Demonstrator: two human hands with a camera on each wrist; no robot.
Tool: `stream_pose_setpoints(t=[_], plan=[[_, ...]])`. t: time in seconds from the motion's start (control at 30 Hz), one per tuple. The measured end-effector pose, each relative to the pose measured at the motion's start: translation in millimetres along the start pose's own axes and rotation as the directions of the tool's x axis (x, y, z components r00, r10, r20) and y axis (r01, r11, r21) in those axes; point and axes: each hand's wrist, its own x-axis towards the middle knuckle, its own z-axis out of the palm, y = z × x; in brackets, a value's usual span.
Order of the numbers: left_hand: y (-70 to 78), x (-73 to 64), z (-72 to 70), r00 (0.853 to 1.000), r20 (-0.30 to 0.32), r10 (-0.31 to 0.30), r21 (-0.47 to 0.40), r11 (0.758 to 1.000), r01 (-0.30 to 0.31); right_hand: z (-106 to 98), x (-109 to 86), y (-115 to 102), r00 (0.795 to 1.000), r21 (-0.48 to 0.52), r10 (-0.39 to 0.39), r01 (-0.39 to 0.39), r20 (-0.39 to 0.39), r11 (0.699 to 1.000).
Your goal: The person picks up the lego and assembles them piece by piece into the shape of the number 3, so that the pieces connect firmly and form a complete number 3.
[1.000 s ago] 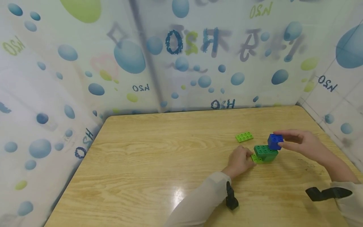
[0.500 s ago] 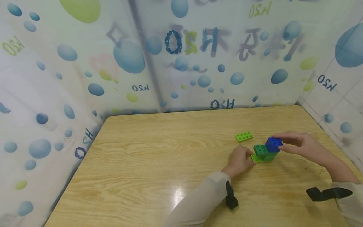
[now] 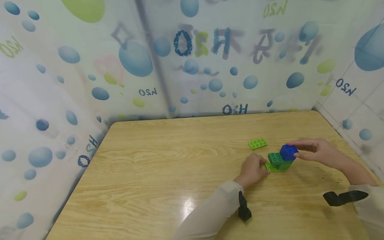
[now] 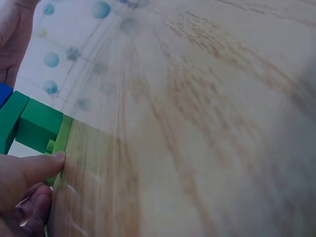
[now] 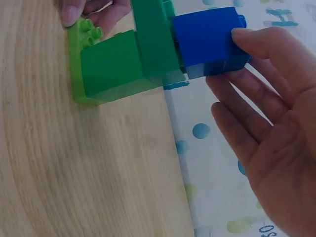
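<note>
Wall [image 3: 126, 100]: rising beyond the long brick, carrying blue and lime droplets and mirror-reversed lettering.
Table [image 3: 180, 150]: bearing the whole stack, its wood grain showing widely to the left of the long brick.
Long brick [image 3: 274, 159]: lying dark green across the riser [image 5: 116, 66], its left end overhanging the bare studs of the plate [image 3: 271, 167] below.
Blue brick [image 3: 288, 153]: sitting over the long brick's right end, directly above the riser; a thin dark gap is showing between the two in the right wrist view. Whether any studs are engaging, I cannot tell.
Left hand [image 3: 252, 169]: pinching the plate's exposed end, low and left of the long brick.
Right hand [image 3: 322, 152]: gripping the blue brick between thumb and fingers, to the right of the long brick, palm standing clear.
Spare plate [image 3: 257, 144]: lying studs-up, beyond and left of the long brick, with neither hand touching it.
Seating: probably the step in hand; squaring the blue brick's edges to the long brick before pressing is likely paying off.
Push: best going straight down, since the riser is backing that end; leaning toward the overhang would be risking a tilt.
Brace: the left hand should be pinning the plate flat throughout.
</note>
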Motion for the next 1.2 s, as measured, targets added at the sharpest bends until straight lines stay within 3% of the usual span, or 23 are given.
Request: stream_pose_setpoints(t=[0.27,0.43,0.57,0.8,1.0,1.2], plan=[[-3.7,0.9,-0.9,1.000,-0.023,0.007,-0.007,1.000,-0.007,2.0,5.1,2.0,0.999,-0.034,-0.050,0.051,0.004,0.998],[-6.2,0.9,-2.1,1.000,-0.020,-0.001,-0.031,1.000,0.001,2.1,9.5,2.3,0.998,-0.007,-0.056,0.056,0.016,0.998],[-6.1,1.8,-0.6,1.000,-0.007,-0.004,-0.024,1.000,0.004,-1.5,9.4,4.4,0.998,0.014,-0.023,0.023,0.056,1.000],[-2.3,4.8,5.8,0.999,0.002,0.039,0.030,0.999,-0.039,-16.1,5.7,4.6,0.984,0.054,0.105,-0.114,0.147,0.992],[-0.7,3.4,4.7,1.000,0.010,0.022,0.024,0.999,-0.022,-21.2,10.6,6.6,0.970,0.146,0.095,-0.130,0.224,0.981],[-1.8,3.0,1.5,0.999,0.013,0.036,0.047,0.998,-0.037,-27.9,17.5,18.5,0.974,0.166,0.095,-0.130,0.204,0.978]])
